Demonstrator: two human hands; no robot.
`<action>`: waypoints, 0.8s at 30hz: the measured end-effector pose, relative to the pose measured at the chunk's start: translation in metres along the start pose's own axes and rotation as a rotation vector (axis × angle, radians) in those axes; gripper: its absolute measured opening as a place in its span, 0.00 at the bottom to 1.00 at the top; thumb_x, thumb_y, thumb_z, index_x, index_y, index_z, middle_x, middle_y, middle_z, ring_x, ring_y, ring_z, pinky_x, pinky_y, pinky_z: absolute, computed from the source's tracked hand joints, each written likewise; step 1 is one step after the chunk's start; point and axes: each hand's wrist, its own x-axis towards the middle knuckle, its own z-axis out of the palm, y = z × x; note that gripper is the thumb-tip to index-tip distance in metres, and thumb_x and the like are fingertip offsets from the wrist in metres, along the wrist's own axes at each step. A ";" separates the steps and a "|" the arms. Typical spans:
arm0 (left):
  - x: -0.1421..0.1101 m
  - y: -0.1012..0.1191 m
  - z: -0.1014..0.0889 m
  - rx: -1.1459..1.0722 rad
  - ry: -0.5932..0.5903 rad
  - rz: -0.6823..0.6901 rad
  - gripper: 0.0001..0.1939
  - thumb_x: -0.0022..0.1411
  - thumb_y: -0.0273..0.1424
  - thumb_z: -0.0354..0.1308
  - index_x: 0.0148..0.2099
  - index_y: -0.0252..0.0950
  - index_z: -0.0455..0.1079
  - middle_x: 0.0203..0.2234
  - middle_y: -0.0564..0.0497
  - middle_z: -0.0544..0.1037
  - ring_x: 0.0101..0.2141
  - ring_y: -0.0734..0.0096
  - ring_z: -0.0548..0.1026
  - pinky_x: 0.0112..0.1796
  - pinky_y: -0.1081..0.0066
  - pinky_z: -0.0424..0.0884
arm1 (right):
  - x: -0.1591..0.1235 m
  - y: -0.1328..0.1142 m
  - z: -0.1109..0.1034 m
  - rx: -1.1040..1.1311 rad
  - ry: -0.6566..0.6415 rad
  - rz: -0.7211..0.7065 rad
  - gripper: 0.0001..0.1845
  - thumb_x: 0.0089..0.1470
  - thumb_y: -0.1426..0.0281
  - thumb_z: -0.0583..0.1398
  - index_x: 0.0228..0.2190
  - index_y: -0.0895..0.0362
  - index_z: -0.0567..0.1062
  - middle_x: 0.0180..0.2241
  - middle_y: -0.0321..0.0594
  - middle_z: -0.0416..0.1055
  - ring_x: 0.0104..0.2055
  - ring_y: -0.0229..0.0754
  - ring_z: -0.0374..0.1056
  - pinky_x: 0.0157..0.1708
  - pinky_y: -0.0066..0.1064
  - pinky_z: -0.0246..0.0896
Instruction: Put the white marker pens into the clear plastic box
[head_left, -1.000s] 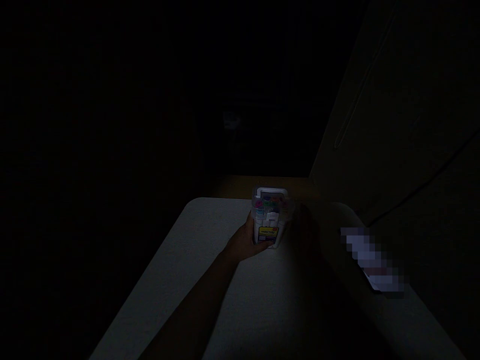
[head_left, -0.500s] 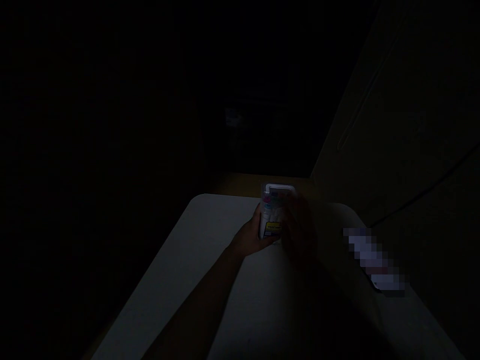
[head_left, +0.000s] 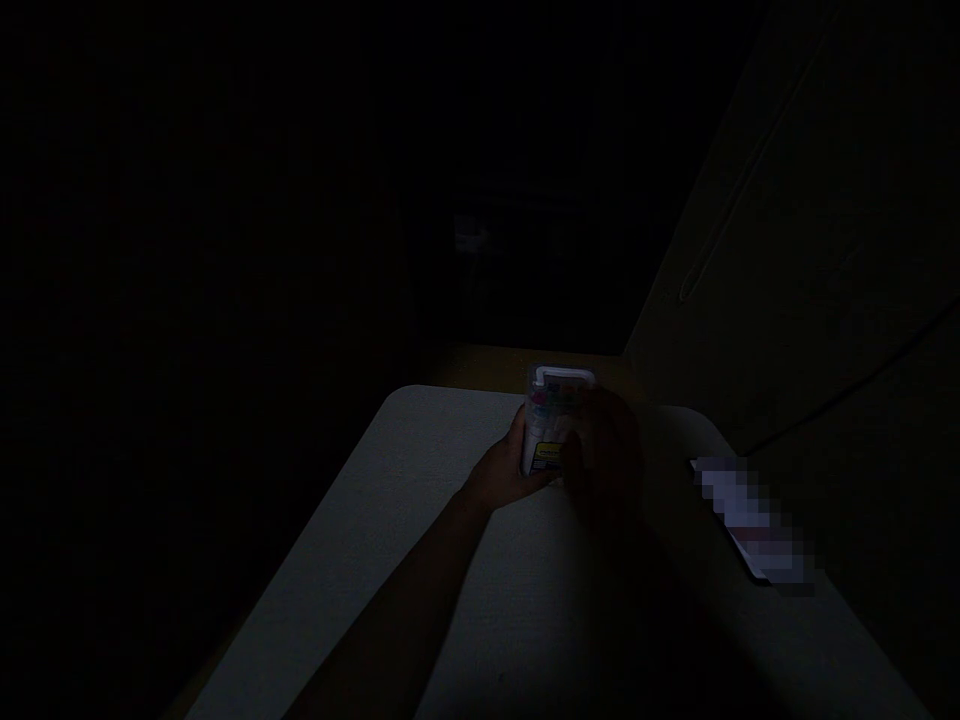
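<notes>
A clear container (head_left: 541, 425) with a white handle (head_left: 566, 372) and a yellow label (head_left: 549, 450) was near the far edge of the pale tabletop (head_left: 360, 540). The left hand (head_left: 502, 475) was partly closed around its left side, thumb low across the front. The right hand (head_left: 607, 450), in shadow, was bent over the right side; how firmly it gripped could not be told. A blurred, dark-edged flat object (head_left: 750, 520) lay by the right edge.

In near-darkness we see a pale, round-cornered table (head_left: 360, 540) at six o'clock, brownish floor (head_left: 480, 366) past its twelve o'clock edge, a dim wall (head_left: 840, 260) toward three, a looped cord (head_left: 685, 294) toward two.
</notes>
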 end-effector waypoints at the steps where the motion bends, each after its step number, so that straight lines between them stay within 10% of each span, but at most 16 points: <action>1: 0.000 0.000 -0.001 0.001 -0.015 0.006 0.48 0.48 0.42 0.59 0.63 0.36 0.36 0.48 0.40 0.70 0.45 0.58 0.72 0.42 0.62 0.69 | 0.001 -0.002 -0.001 0.002 -0.013 0.023 0.13 0.49 0.76 0.51 0.39 0.59 0.68 0.46 0.48 0.64 0.53 0.42 0.58 0.53 0.35 0.57; 8: 0.001 -0.005 0.002 0.013 0.007 0.027 0.47 0.48 0.40 0.60 0.63 0.37 0.36 0.47 0.41 0.71 0.42 0.61 0.73 0.40 0.64 0.69 | -0.001 -0.003 -0.005 -0.010 -0.102 0.007 0.05 0.46 0.74 0.53 0.29 0.56 0.67 0.51 0.47 0.61 0.58 0.44 0.53 0.55 0.36 0.54; 18: 0.002 -0.003 0.004 0.019 0.041 0.026 0.49 0.47 0.42 0.60 0.63 0.36 0.36 0.46 0.42 0.71 0.43 0.60 0.73 0.41 0.64 0.70 | 0.012 0.026 -0.009 0.141 -0.019 -0.133 0.12 0.54 0.70 0.53 0.42 0.56 0.67 0.43 0.43 0.69 0.49 0.39 0.63 0.49 0.34 0.60; 24: 0.002 -0.004 0.005 -0.008 0.044 0.058 0.50 0.46 0.42 0.61 0.63 0.35 0.36 0.47 0.42 0.70 0.44 0.61 0.73 0.41 0.65 0.69 | 0.027 0.053 -0.002 0.286 -0.271 -0.030 0.22 0.55 0.59 0.53 0.48 0.57 0.64 0.56 0.46 0.57 0.57 0.43 0.57 0.54 0.39 0.57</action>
